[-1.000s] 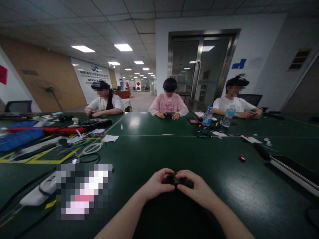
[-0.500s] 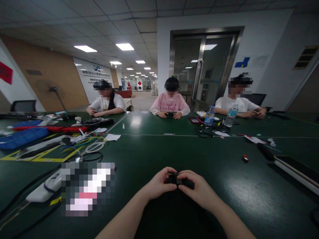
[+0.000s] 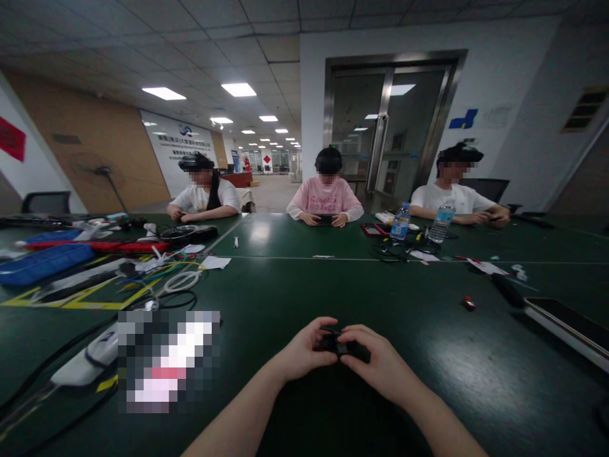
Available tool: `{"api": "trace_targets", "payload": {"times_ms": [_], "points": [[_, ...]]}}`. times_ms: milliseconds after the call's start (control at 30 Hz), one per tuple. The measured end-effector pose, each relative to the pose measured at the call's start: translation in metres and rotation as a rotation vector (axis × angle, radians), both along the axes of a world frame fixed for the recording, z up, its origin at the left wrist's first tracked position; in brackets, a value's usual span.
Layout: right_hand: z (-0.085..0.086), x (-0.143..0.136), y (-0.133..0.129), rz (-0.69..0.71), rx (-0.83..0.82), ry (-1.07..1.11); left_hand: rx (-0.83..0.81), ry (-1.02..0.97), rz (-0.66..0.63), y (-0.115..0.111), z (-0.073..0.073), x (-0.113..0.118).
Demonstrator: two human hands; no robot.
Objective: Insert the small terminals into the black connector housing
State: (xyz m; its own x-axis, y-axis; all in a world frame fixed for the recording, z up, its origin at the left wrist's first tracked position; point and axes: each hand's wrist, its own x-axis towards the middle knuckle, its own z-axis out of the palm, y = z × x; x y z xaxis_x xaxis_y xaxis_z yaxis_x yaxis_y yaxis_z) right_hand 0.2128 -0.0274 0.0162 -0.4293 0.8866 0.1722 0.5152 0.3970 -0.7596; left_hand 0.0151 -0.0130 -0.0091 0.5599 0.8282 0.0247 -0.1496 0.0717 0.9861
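Between my two hands is a small dark black object [image 3: 341, 347], low over the green table [image 3: 266, 298]; its kind I cannot make out. My left hand [image 3: 304, 350] curls around the left end, thumb below and fingers above. On the other end, my right hand [image 3: 378, 363] grips with its thumb near the front and fingers over the top. The fingers cover much of the object, and its dark colour merges with the shadow beneath.
Left of my forearms lie a blurred-out bright item [image 3: 176, 362], a white power strip [image 3: 88, 362], cables and a blue tray [image 3: 45, 261]. To the right are a small red-and-dark item [image 3: 469, 303] and a flat device [image 3: 568, 327]. Three people sit opposite, near two bottles [image 3: 400, 222].
Both hands stay almost in place around the black object. The fingers of my left hand have lifted very slightly.
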Motion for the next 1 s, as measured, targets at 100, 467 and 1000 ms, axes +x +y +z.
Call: {"api": "trace_targets", "payload": {"times_ms": [100, 467, 1000], "points": [[-0.0003, 0.0004, 0.0004, 0.006, 0.011, 0.008, -0.004, -0.009, 0.001, 0.0006, -0.0009, 0.001], [0.0009, -0.0003, 0.0002, -0.007, 0.027, 0.006, 0.015, -0.028, 0.035, 0.0003, -0.0036, 0.0021], [0.0012, -0.0005, -0.0004, 0.0, -0.012, -0.008, 0.014, 0.036, 0.039, -0.0011, 0.0005, 0.0025]]}}
